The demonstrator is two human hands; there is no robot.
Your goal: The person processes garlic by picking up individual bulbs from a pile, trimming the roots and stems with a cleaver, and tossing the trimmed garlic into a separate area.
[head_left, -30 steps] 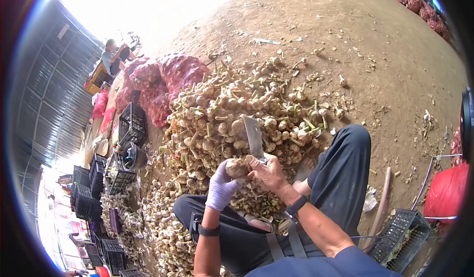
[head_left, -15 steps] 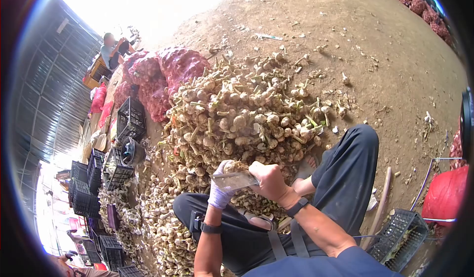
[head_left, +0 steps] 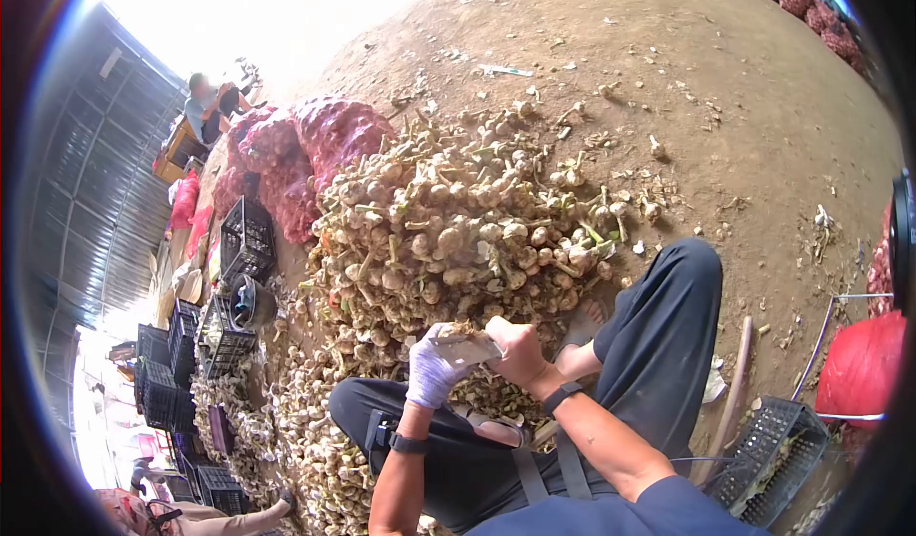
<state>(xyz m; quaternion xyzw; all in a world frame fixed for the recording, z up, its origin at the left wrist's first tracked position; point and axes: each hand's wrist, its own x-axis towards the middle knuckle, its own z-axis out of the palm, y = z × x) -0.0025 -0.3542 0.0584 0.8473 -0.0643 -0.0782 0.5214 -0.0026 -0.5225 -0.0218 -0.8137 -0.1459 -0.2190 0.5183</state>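
Observation:
My left hand (head_left: 431,372), in a pale glove, is closed around a garlic bulb (head_left: 457,329), mostly hidden behind a blade. My bare right hand (head_left: 520,352) grips a knife with a broad flat metal blade (head_left: 468,349); its handle is hidden in my fist. The blade reaches leftward across the front of the gloved fingers. Just beyond both hands rises a large heap of garlic bulbs (head_left: 448,240), many with stems attached. More garlic bulbs (head_left: 320,450) lie loose to the left of my folded leg.
Pink mesh sacks (head_left: 339,140) stand behind the heap. Black plastic crates (head_left: 246,240) line the left side, and another crate (head_left: 775,460) sits at lower right near a red sack (head_left: 859,369). One person (head_left: 212,111) sits far back; another person's arm (head_left: 234,522) shows at lower left.
The blade has tilted and shifted slightly right against the gloved hand, covering more of the bulb. At lower left, the other person's arm has reached further into view. The whole view has shifted slightly.

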